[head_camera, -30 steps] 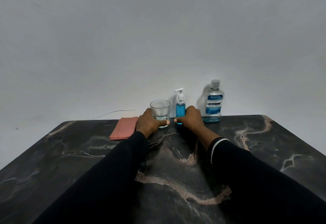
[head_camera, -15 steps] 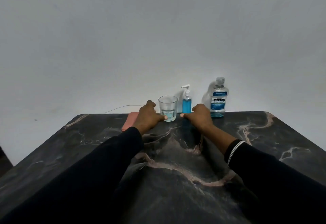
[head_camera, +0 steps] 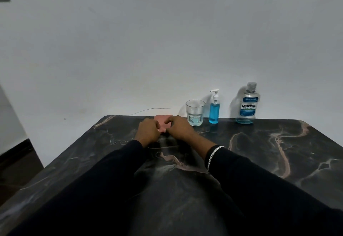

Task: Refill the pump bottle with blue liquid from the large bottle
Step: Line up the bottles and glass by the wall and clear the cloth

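The small pump bottle [head_camera: 214, 110], nearly full of blue liquid with a white pump, stands at the table's far edge. To its right stands the large clear mouthwash bottle [head_camera: 247, 105], capped, with a little blue liquid at its bottom. Both my hands are left of them, on a folded pink cloth [head_camera: 163, 122]. My left hand [head_camera: 148, 131] has its fingers curled on the cloth's left side. My right hand [head_camera: 181, 129] pinches its right side. Most of the cloth is hidden under the hands.
A clear drinking glass [head_camera: 195, 113] with a little liquid in it stands just left of the pump bottle, close to my right hand. The dark marble table [head_camera: 259, 152] ends at a white wall. A thin wire [head_camera: 152, 109] lies behind the cloth.
Both hands have left the glass and the pump bottle and moved left onto the pink cloth. The view has turned left, so the bottles now sit to the right.
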